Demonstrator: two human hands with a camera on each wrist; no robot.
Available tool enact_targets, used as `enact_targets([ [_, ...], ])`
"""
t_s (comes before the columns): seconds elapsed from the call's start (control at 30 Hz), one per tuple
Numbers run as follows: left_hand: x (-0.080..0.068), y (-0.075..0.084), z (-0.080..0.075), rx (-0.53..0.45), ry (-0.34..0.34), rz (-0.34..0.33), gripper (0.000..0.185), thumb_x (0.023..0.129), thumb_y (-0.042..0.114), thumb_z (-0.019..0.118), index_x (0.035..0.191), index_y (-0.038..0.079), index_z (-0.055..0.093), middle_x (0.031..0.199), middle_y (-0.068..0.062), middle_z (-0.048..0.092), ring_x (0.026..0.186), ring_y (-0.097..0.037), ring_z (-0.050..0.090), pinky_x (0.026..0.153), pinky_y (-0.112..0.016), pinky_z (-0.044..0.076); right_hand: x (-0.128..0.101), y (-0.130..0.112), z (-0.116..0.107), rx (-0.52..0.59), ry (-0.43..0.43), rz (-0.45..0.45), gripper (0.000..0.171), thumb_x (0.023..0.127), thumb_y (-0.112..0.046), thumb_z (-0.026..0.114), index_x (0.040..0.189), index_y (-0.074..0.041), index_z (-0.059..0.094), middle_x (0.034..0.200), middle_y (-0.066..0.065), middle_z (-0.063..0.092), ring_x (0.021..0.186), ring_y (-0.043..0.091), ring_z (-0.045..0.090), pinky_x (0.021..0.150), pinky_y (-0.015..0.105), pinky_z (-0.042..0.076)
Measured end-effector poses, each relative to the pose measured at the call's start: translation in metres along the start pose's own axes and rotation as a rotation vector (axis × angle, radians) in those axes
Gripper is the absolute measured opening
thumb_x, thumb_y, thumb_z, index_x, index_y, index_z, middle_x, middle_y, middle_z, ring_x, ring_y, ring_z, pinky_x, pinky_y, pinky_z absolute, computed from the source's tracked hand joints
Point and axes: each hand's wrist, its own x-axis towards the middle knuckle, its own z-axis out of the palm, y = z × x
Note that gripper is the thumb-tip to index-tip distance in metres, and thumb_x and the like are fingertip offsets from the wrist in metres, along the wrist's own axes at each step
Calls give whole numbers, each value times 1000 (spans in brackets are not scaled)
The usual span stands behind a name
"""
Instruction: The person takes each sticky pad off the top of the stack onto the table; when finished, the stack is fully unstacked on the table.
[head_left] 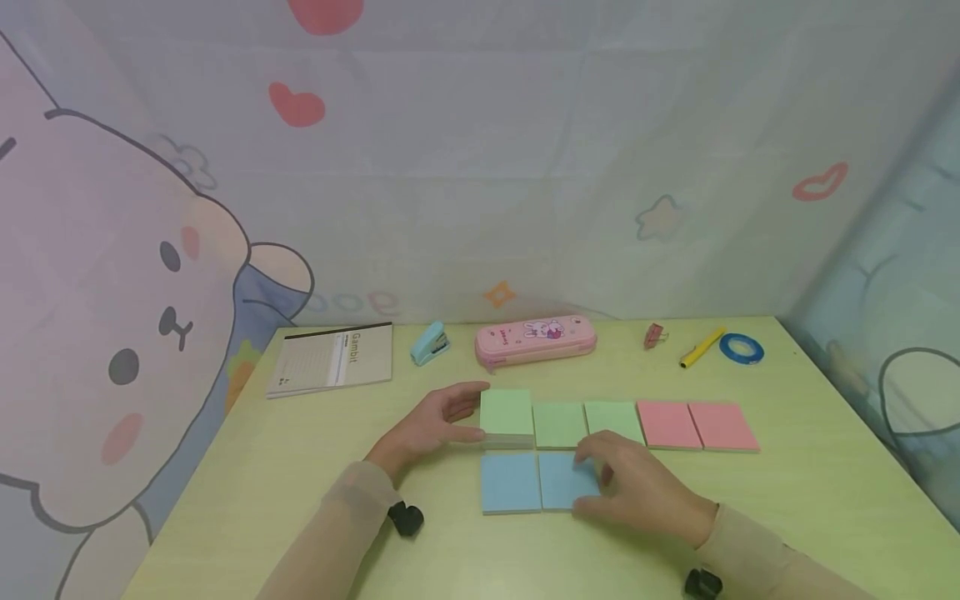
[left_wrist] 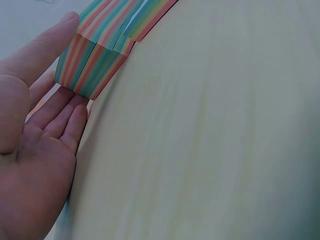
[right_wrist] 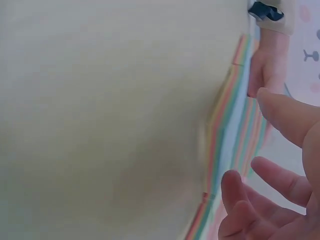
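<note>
The notebook (head_left: pixel 307 363) cover reads "Gambit".

Soft, even light leaves faint shadows on the surface (head_left: pixel 247 475) in my head view; my wrist views look dimmer, the right blurred.

1. I see matt, smooth paper on the blue pads (head_left: pixel 510 482), green pads (head_left: pixel 558 423) and pink pads (head_left: pixel 663 424).
2. The tabletop (left_wrist: pixel 200 125) looks smooth to me, with faint wood-like grain.
3. From my end, the backdrop (head_left: pixel 480 125) reads as lightly creased cloth; the sleeves (head_left: pixel 322 533) look cloth too.
4. I make out smooth plastic on the stapler (head_left: pixel 430 342), matt paper on the notebook (head_left: pixel 315 362).
</note>
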Motion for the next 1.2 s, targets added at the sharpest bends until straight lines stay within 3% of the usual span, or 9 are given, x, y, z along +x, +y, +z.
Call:
enact_targets([
  [0.17, -1, 1, -1, 4, 1, -9, 78, 91, 8, 82, 159, 7, 44, 163, -11, 46, 152, -31, 41, 127, -43, 32, 14, -6, -8, 38, 22, 31, 45, 89, -34, 87, 122, -9, 69, 119, 2, 70, 96, 18, 65, 82, 34, 59],
  [0.33, 2, -1, -2, 12, 3, -9, 77, 92, 11, 82, 159, 10, 44, 162, -10, 47, 151, -31, 42, 127, -44, 32, 41, -9, -9, 74, 68, -5, 51, 89, -30, 86, 130, -7, 65, 129, 4, 68, 115, 32, 66, 94, 49, 59],
  [0.5, 5, -2, -3, 15, 3, -12, 78, 92, 14, 83, 159, 10, 44, 160, -9, 49, 151, -32, 43, 127, -47, 32, 72, -9, -2, 104, 61, -17, 59, 89, -33, 86, 135, -5, 62, 136, 8, 66, 125, 34, 62, 103, 53, 55],
  [0.7, 5, -4, -2, 0, 1, -11, 77, 91, 10, 83, 158, 10, 45, 159, -9, 50, 150, -31, 44, 127, -46, 33, 95, -13, 8, 110, -1, 44, 77, 86, -39, 89, 146, -3, 55, 148, 14, 59, 139, 37, 53, 116, 56, 45],
  [0.87, 3, -5, -1, 5, 3, -2, 77, 91, 8, 83, 158, 10, 46, 160, -9, 50, 151, -30, 43, 127, -44, 32, 105, -17, 11, 84, -49, 66, 87, 84, -40, 90, 150, 2, 51, 151, 18, 57, 141, 37, 52, 119, 55, 43],
  [1.2, 2, 0, -2, 7, -6, -11, 81, 90, 9, 83, 160, 7, 42, 161, -11, 48, 151, -32, 42, 127, -45, 33, 112, -15, 16, 61, -67, 25, 86, 83, -34, 92, 149, 4, 51, 149, 18, 58, 138, 37, 54, 118, 55, 44],
])
